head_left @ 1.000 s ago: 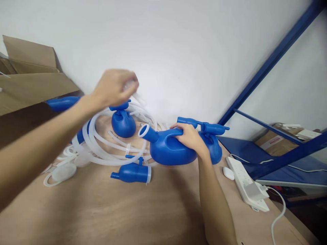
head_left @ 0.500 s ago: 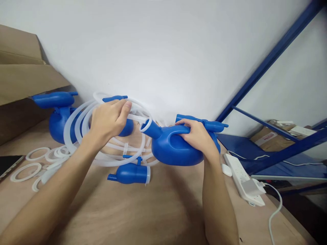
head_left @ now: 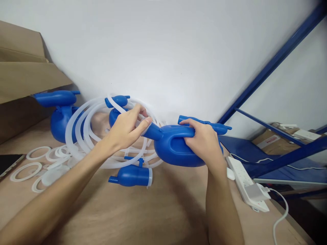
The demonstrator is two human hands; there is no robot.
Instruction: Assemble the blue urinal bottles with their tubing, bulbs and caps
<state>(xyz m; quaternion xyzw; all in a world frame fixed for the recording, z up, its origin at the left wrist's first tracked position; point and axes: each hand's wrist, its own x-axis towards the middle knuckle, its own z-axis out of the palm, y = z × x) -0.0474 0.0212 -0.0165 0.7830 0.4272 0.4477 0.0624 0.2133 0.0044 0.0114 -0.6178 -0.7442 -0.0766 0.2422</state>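
A blue plastic bottle with a moulded handle (head_left: 176, 149) lies on its side, its neck pointing left. My right hand (head_left: 201, 139) is wrapped round its handle. At the bottle's mouth, my left hand (head_left: 134, 124) is closed on a translucent white tube (head_left: 116, 104), thumb against the neck's rim. The fingers hide the mouth and the tube's end. Behind my left hand lie large coils of white tubing (head_left: 79, 126). Below them, a blue funnel-like piece with a white rim (head_left: 133, 175) rests on the table.
Further blue bottles (head_left: 62, 126) stand at the left, near a cardboard box (head_left: 22, 78). White rings (head_left: 27, 172) lie at the table's left. A power strip (head_left: 246, 183) with a plugged-in charger is at the right, beside a blue metal rack (head_left: 270, 160).
My left hand has moved right along the tube to the bottle's mouth, covering it. My right hand keeps its hold on the handle. The view has shifted slightly.
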